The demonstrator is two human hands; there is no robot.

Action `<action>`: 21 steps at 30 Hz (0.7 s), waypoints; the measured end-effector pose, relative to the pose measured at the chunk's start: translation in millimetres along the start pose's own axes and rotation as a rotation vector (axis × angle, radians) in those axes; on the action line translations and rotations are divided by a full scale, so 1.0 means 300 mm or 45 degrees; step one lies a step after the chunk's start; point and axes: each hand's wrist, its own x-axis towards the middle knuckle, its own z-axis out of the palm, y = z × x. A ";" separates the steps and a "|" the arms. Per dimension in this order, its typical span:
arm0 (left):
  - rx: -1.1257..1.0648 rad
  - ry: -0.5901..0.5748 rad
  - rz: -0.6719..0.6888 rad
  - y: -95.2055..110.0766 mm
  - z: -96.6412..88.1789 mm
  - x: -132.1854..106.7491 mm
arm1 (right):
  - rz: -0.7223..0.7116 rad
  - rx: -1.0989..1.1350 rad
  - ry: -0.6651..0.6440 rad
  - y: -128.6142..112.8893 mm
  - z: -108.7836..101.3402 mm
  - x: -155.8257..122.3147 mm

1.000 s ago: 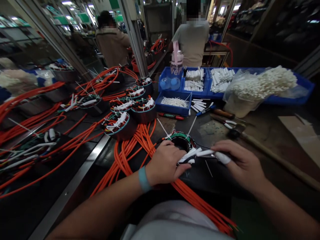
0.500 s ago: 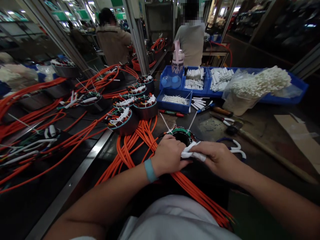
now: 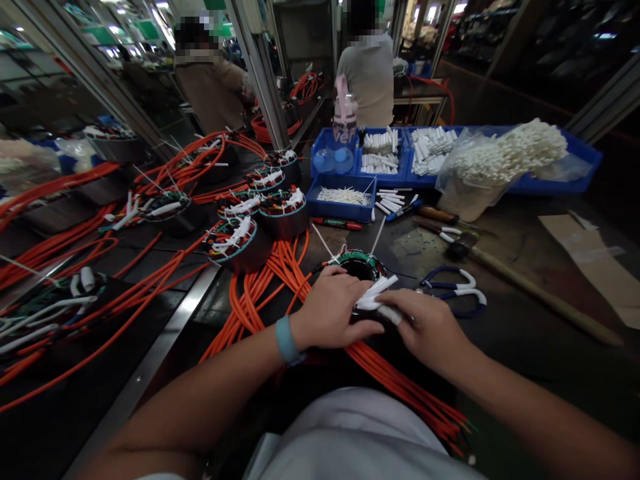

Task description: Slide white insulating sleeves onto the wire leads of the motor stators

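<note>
A round motor stator (image 3: 357, 258) with green and white lacing around its rim stands in front of me. Two thin white ties stick up from its far side. My left hand (image 3: 333, 307) lies over the near left of the rim, fingers curled over it and thumb stretched to the right. White insulating sleeves (image 3: 376, 292) lie bunched at the near edge between my hands. My right hand (image 3: 433, 327) pinches at the lower end of these sleeves, its fingertips partly hidden. White wrapping shows by its fingers. Orange cables (image 3: 400, 383) run from beneath toward my lap.
More wired stators (image 3: 233, 240) and orange cable loops (image 3: 250, 300) crowd the left. Behind are a blue tray (image 3: 317, 197) of white ties and blue bins (image 3: 387, 179) of sleeves. Scissors (image 3: 457, 293) and a long-handled hammer (image 3: 540, 293) lie right. Two people work farther back.
My left thumb has lifted away from the white sleeves. The sleeves now stand out more upward to the right, and my right hand has lowered slightly. The view has shifted a little.
</note>
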 end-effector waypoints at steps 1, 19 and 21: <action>-0.030 -0.026 0.009 0.001 -0.009 -0.001 | 0.034 -0.017 -0.034 0.007 -0.014 0.011; -0.046 -0.496 -0.405 -0.004 -0.128 0.148 | -0.042 -0.132 -0.413 0.065 -0.078 0.100; -0.044 -0.422 -0.350 0.011 -0.116 0.119 | -0.005 -0.094 -0.507 0.067 -0.091 0.137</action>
